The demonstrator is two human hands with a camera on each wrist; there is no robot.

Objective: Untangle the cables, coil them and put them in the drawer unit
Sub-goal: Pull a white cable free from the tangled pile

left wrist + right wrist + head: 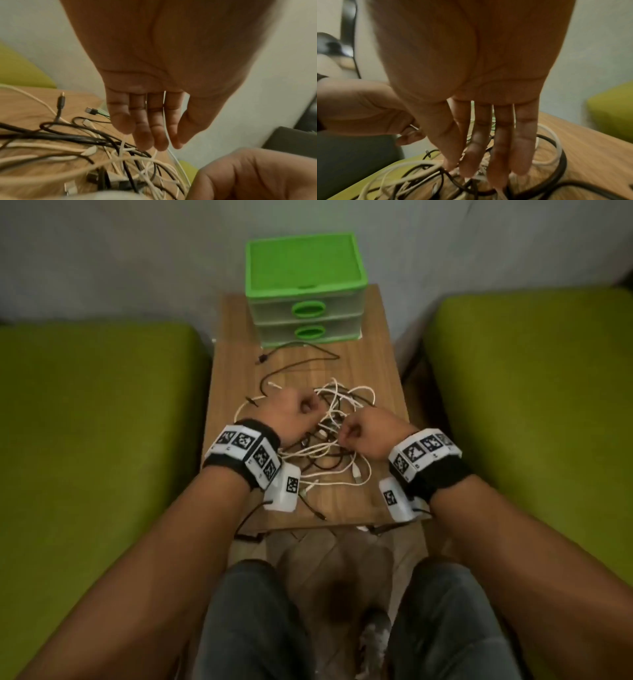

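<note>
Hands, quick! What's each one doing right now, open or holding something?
Left hand: pinches a white cable between its fingers.
Right hand: fingertips down in the cable tangle; grip cannot be told.

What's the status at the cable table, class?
Left hand pinching a white cable; right hand fingering the tangle. Nothing coiled. Drawer unit shut, one black cable lying before it.
</note>
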